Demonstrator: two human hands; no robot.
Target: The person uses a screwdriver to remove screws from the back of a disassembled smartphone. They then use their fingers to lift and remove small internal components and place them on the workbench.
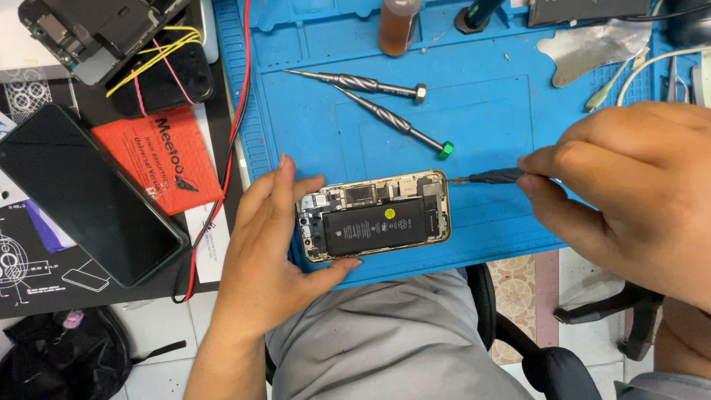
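Down near the front edge of the blue mat (481, 111) on the counter lies an opened phone (374, 215), its black battery showing. The left hand (270, 252) grips its left end between thumb and fingers. The right hand (629, 189) pinches a dark tool (492, 176), tip at the phone's right edge. Two screwdrivers (385, 100) lie behind, mid-mat.

I am wearing plain grey fabric trousers (392, 341) with soft folds across my lap. My left hand (263, 252) and right hand (629, 192) are showing bare, forearms unsleeved, without rings or wristbands.
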